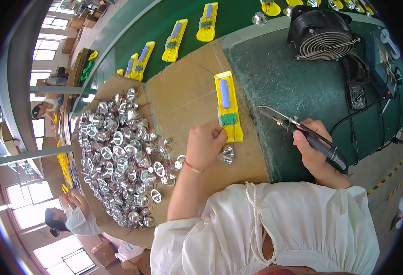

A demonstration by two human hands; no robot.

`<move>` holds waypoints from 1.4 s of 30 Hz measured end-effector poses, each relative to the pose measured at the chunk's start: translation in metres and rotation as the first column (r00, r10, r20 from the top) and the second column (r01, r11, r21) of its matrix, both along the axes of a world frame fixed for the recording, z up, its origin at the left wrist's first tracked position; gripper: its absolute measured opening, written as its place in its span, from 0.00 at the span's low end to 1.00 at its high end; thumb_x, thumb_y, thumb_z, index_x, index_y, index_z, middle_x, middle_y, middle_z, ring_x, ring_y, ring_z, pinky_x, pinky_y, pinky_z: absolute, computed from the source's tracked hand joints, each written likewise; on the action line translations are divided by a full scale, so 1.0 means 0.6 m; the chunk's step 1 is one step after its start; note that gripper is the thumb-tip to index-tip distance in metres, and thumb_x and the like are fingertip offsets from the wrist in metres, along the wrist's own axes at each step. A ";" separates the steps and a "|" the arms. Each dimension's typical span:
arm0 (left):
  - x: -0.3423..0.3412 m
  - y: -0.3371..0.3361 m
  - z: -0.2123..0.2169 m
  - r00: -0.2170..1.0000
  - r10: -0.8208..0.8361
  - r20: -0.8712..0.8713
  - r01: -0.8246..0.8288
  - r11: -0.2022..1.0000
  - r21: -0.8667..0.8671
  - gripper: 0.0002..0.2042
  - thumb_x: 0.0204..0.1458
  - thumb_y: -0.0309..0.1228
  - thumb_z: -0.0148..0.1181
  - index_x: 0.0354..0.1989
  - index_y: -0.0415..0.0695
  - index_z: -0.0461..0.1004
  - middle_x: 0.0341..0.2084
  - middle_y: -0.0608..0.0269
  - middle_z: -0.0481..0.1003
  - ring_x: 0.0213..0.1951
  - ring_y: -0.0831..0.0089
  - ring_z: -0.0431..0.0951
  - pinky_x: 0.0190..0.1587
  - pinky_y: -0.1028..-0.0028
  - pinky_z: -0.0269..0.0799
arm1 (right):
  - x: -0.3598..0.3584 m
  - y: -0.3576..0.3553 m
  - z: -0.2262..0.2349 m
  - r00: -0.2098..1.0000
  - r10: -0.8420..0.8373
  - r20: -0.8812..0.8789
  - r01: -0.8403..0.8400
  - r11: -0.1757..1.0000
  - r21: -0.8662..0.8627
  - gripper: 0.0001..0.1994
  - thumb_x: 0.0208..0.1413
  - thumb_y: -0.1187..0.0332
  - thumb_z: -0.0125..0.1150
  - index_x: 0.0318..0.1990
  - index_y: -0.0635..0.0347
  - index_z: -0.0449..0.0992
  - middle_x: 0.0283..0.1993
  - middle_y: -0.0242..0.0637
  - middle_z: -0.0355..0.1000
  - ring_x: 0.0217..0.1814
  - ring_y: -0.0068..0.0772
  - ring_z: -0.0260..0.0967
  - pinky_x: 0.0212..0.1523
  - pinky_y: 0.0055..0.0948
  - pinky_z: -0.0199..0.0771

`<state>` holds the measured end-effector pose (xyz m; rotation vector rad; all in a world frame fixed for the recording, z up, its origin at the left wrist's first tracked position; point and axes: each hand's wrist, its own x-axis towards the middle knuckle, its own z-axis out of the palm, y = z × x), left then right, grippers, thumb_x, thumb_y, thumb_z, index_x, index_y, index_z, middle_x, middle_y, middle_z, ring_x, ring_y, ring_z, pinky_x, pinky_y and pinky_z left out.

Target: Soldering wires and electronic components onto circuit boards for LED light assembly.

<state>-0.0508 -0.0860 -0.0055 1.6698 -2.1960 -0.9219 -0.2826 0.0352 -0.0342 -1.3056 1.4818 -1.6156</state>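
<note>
My left hand (205,145) rests on a sheet of brown cardboard (183,91), fingers pinched on thin wires at the near end of a yellow plastic housing (229,106) that carries a blue cell and a small green circuit board. A silver reflector cup (226,155) lies just right of that hand, joined to the wires. My right hand (312,149) grips a black soldering iron (320,145), its metal tip pointing left toward the housing, a short gap away.
A large heap of silver reflector cups (119,156) covers the cardboard's left part. More yellow housings (175,34) ride a green conveyor belt behind. A black fan (323,34) and cables sit at the right. Other people work at the left.
</note>
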 end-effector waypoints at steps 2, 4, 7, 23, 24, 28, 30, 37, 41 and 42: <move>-0.036 -0.059 0.009 0.984 -0.175 -0.044 0.174 0.984 -0.033 0.07 0.41 0.30 0.56 0.20 0.40 0.75 0.11 0.57 0.72 0.15 0.67 0.74 0.24 0.72 0.71 | -0.003 0.000 -0.009 0.998 -0.058 0.007 0.057 0.998 0.030 0.07 0.47 0.75 0.61 0.32 0.65 0.68 0.23 0.33 0.68 0.22 0.17 0.64 0.23 0.18 0.63; -0.102 -0.144 0.030 0.975 -0.221 0.029 0.222 0.975 -0.011 0.08 0.41 0.31 0.55 0.20 0.41 0.76 0.12 0.56 0.73 0.18 0.64 0.75 0.27 0.70 0.72 | -0.001 -0.003 -0.015 0.990 -0.131 0.056 0.123 0.985 0.118 0.07 0.46 0.75 0.61 0.30 0.63 0.69 0.23 0.32 0.68 0.22 0.17 0.63 0.23 0.18 0.63; -0.179 -0.269 0.028 0.997 -0.060 -0.055 0.037 0.934 -0.356 0.16 0.41 0.42 0.59 0.27 0.40 0.77 0.22 0.54 0.76 0.28 0.60 0.77 0.34 0.68 0.72 | 0.008 -0.008 -0.015 0.984 -0.098 0.148 0.080 0.989 0.122 0.07 0.45 0.75 0.63 0.29 0.63 0.69 0.23 0.33 0.69 0.23 0.18 0.65 0.24 0.20 0.64; -0.047 -0.044 0.029 0.952 -0.095 0.291 0.181 0.942 -0.283 0.27 0.36 0.49 0.64 0.39 0.44 0.65 0.18 0.57 0.72 0.21 0.58 0.75 0.24 0.63 0.70 | 0.000 -0.012 -0.024 0.967 -0.132 0.217 0.095 0.981 0.171 0.07 0.49 0.73 0.59 0.32 0.65 0.68 0.22 0.32 0.67 0.21 0.17 0.64 0.23 0.16 0.63; -0.026 -0.026 0.036 0.978 -0.033 0.208 0.087 0.963 -0.254 0.28 0.36 0.50 0.64 0.41 0.45 0.64 0.17 0.57 0.72 0.20 0.58 0.75 0.24 0.63 0.70 | 0.006 -0.016 -0.024 0.969 -0.112 0.218 0.077 0.983 0.164 0.07 0.49 0.73 0.59 0.32 0.65 0.68 0.22 0.32 0.67 0.21 0.17 0.64 0.23 0.16 0.63; 0.085 -0.101 0.055 0.923 0.264 0.281 -0.070 0.832 -0.550 0.24 0.40 0.43 0.62 0.44 0.46 0.66 0.27 0.58 0.73 0.30 0.61 0.75 0.29 0.66 0.71 | 0.010 -0.013 -0.023 0.967 -0.139 0.214 0.107 0.982 0.154 0.06 0.49 0.74 0.59 0.31 0.65 0.68 0.22 0.33 0.67 0.21 0.17 0.63 0.23 0.16 0.63; 0.163 -0.152 0.044 0.782 0.354 0.513 0.121 0.720 -0.683 0.14 0.41 0.35 0.59 0.37 0.45 0.74 0.37 0.60 0.72 0.41 0.64 0.72 0.41 0.64 0.67 | 0.017 -0.012 -0.024 0.964 -0.113 0.241 0.085 0.989 0.125 0.06 0.49 0.73 0.59 0.31 0.65 0.68 0.22 0.33 0.67 0.21 0.17 0.63 0.23 0.16 0.63; 0.213 -0.199 0.013 0.860 0.296 0.416 0.107 0.692 -0.714 0.08 0.45 0.35 0.58 0.28 0.46 0.78 0.27 0.60 0.76 0.35 0.65 0.75 0.42 0.66 0.65 | 0.028 0.001 -0.017 0.972 -0.135 0.190 0.113 0.986 0.123 0.05 0.51 0.73 0.56 0.31 0.64 0.67 0.22 0.33 0.66 0.22 0.18 0.62 0.25 0.17 0.62; 0.152 -0.128 0.038 0.953 0.173 -0.248 -0.263 0.877 -0.401 0.07 0.45 0.28 0.58 0.31 0.37 0.77 0.24 0.57 0.77 0.26 0.70 0.77 0.33 0.75 0.69 | 0.031 0.000 -0.009 0.969 -0.178 0.170 0.157 0.979 0.130 0.06 0.49 0.73 0.60 0.30 0.63 0.69 0.20 0.31 0.68 0.20 0.16 0.64 0.22 0.16 0.63; 0.139 -0.108 0.035 0.928 0.159 -0.337 -0.275 0.903 -0.331 0.07 0.45 0.27 0.58 0.31 0.37 0.77 0.23 0.57 0.77 0.27 0.72 0.76 0.33 0.76 0.68 | 0.034 -0.004 -0.004 0.976 -0.133 0.174 0.117 0.988 0.101 0.06 0.48 0.73 0.60 0.30 0.63 0.68 0.21 0.31 0.68 0.20 0.17 0.64 0.22 0.16 0.64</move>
